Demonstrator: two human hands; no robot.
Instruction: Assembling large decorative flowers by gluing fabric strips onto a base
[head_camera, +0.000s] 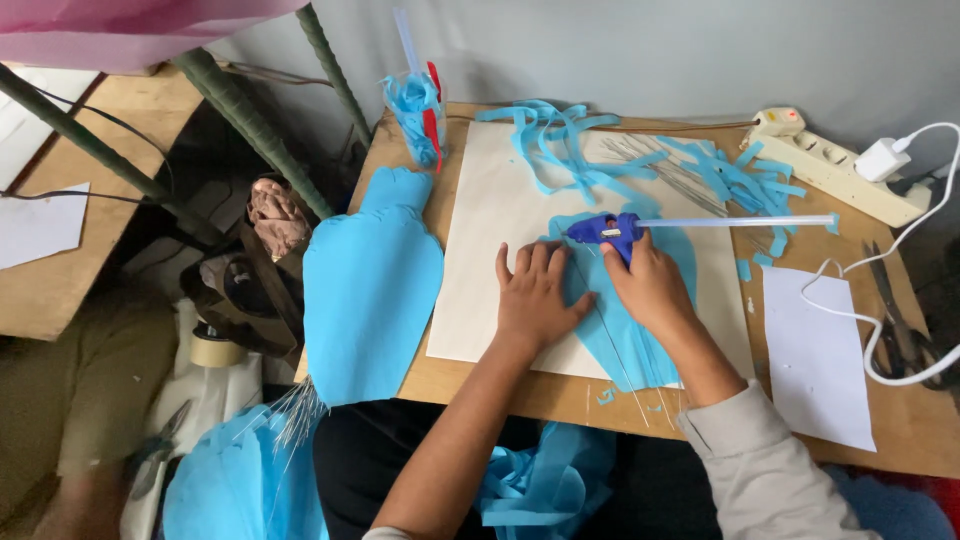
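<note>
The right hand (650, 285) grips a blue glue gun (607, 230), fingers closed around its handle, with the nozzle pointing left and a long clear glue stick (740, 221) projecting from the rear toward the right. The left hand (535, 295) lies flat and released, fingers spread, pressing down on a blue paper petal shape (625, 335) just beside the gun's nozzle. A thin wire (600, 310) runs down the petal shape between the two hands. The petal shape rests on a large cream sheet (490, 270), which lies on the wooden bench (500, 385). To the left, a larger blue paper petal (370, 280) overlaps the bench edge, touching the cream sheet's left side. At the far edge of the bench stands a clear cup (415, 115) holding blue paper scraps and a red item that cannot be identified. Loose blue paper strips (560, 135) are scattered across the far part of the cream sheet, beside a bundle of thin wires (660, 160). At the right, a white paper sheet (815, 355) lies on the bench, crossed by a white cable (880, 340). A cream power strip (840, 170) with a white plug adapter (882, 160) sits at the far right corner, and dark scissors (895, 320) lie near the right edge. More blue paper (540, 485) rests in the person's lap.
</note>
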